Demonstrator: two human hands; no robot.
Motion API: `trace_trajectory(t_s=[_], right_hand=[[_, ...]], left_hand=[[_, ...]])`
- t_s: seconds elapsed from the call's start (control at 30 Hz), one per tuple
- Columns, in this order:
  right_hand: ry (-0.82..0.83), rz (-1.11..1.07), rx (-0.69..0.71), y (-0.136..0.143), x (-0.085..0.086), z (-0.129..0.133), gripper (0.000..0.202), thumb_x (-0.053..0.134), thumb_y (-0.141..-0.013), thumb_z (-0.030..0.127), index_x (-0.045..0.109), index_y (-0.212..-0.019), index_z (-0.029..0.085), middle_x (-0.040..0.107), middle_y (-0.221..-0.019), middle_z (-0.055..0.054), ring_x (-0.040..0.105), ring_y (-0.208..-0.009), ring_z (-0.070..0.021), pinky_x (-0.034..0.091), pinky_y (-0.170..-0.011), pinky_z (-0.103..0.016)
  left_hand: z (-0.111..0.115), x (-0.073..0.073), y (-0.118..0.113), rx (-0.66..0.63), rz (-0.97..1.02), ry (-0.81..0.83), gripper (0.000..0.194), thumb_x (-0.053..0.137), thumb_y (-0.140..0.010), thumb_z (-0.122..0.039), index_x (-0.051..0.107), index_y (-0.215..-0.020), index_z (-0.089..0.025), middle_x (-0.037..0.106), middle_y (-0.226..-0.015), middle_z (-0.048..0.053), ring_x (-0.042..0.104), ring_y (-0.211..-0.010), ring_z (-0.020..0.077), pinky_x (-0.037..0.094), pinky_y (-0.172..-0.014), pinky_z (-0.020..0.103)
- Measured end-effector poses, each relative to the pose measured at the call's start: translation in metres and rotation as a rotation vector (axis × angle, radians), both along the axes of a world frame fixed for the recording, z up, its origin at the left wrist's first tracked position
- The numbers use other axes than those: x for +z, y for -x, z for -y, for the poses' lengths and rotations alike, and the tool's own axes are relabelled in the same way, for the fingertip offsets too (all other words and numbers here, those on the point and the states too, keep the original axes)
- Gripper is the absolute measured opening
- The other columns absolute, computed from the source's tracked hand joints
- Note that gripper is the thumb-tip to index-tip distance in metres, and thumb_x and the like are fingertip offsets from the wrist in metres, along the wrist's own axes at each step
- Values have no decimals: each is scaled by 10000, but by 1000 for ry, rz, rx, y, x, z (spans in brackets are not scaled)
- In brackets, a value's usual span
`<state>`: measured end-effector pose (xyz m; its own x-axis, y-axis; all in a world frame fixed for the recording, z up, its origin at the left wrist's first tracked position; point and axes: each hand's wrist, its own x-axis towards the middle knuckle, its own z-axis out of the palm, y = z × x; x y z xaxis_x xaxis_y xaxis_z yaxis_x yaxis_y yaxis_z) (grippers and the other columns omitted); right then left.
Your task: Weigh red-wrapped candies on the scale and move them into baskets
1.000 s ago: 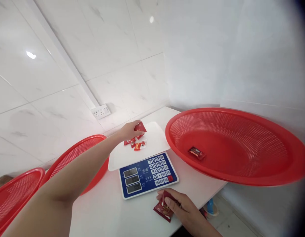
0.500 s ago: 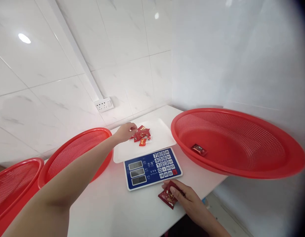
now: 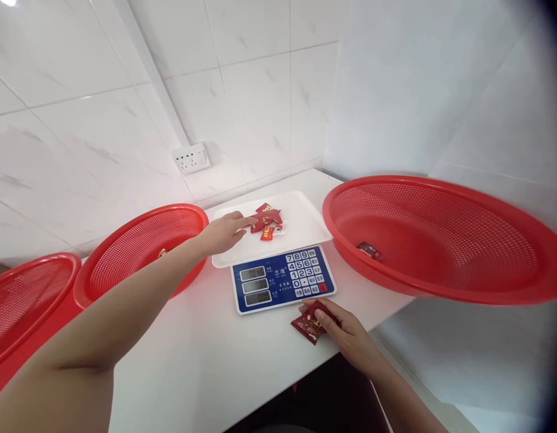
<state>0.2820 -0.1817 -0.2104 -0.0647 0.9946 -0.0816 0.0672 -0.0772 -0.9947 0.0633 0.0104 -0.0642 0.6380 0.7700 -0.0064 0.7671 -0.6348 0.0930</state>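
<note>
My left hand (image 3: 226, 231) reaches over the white tray (image 3: 300, 231) of a digital scale (image 3: 285, 279). Its fingers are stretched out, thumb apart, with the fingertips at a small pile of red snack packets (image 3: 265, 220). The packets overlap one another near the tray's middle; one beneath shows some white. In front of the scale's blue keypad panel, my right hand (image 3: 350, 337) pinches a dark red snack packet (image 3: 309, 325) between thumb and fingers. Part of that packet is hidden by the thumb. Digits show on the scale's displays, too faint to read surely.
A wide red basket (image 3: 440, 288) stands to the right, with a dark packet (image 3: 369, 251) inside. Two more red baskets stand at left, the nearer-to-scale basket (image 3: 138, 219) partly behind my left forearm. A wall socket (image 3: 191, 158) sits above the white table (image 3: 183, 367).
My left hand has opened from a curled grip, its fingers now stretched toward the pile. My right hand still holds its packet. The view has tilted down, and the scale's top reading has changed.
</note>
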Motion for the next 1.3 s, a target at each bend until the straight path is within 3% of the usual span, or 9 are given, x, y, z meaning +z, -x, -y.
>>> trace_trajectory(t_s=[0.23,0.6,1.0,1.3], right_hand=[[11,21,-27,2,3,0,532,466,-830,610,622,-1094,175,683,-1080,-112,629,-975,-271,486,-878,-411],[12,50,-43,3,4,0,555,480,-812,624,634,-1095,172,687,-1077,-114,626,-991,-280,484,-888,-408],[7,84,-40,4,10,0,560,463,-797,655,649,-1037,184,697,-1038,-106,633,-970,-284,506,-848,-398],[0,58,-30,1,7,-1,499,476,-823,596,655,-1046,186,697,-1037,-102,633,-953,-281,506,-838,-389]], left_hand=[[-7,-8,-4,85,0,-68,465,408,-881,-455,354,-1301,-262,543,-1237,83,507,-1124,263,443,-807,349],[-11,-15,-27,155,-29,-52,511,486,-817,-533,416,-1221,-228,604,-1129,114,571,-1011,288,450,-737,353],[-14,-16,-24,175,-18,-24,350,438,-856,-320,421,-1194,-230,611,-1106,92,605,-934,261,454,-649,318],[-12,-7,-6,209,-4,-22,447,485,-755,-144,439,-1192,-228,623,-1042,64,604,-911,241,450,-689,308]])
